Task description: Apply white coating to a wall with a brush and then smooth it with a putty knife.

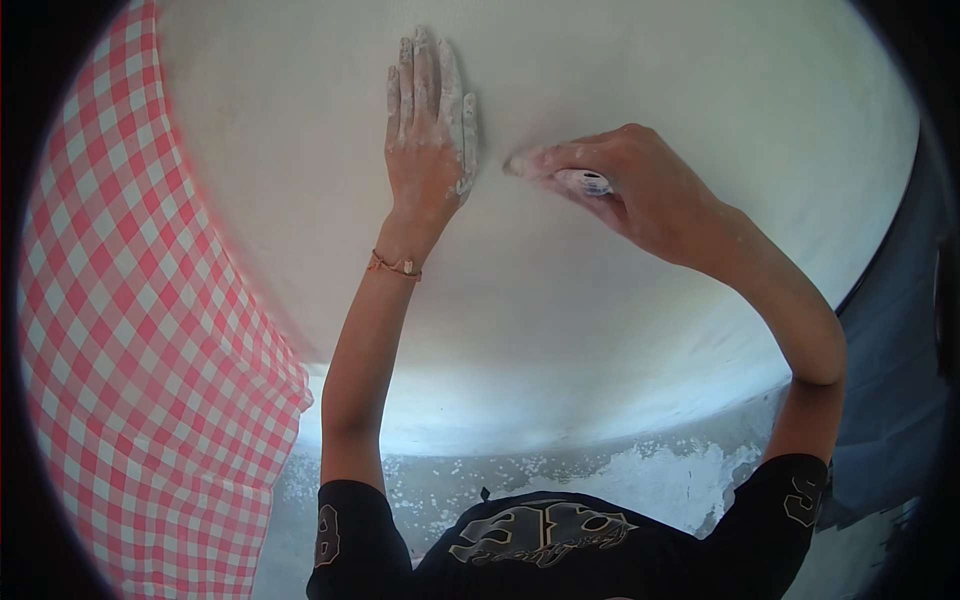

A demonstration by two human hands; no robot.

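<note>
My left hand (430, 150) lies flat against a large off-white, wall-like surface (560, 310), its fingers stretched upward. White powder or paste coats those fingers and the side of the palm; a thin reddish-brown bracelet (396, 265) circles the wrist. To its right, my right hand (630, 190) is closed around a small white object with dark blue marks (584, 182). Most of that object is hidden in the grip, so its kind cannot be made out. The whitened fingertips point left and are at the surface, somewhat blurred.
A red-and-white checked cloth (150, 350) hangs along the left side. Dark blue-grey sheeting (885, 400) borders the right. Below the pale surface's lower edge is a grey area (430, 480) with white specks and patches.
</note>
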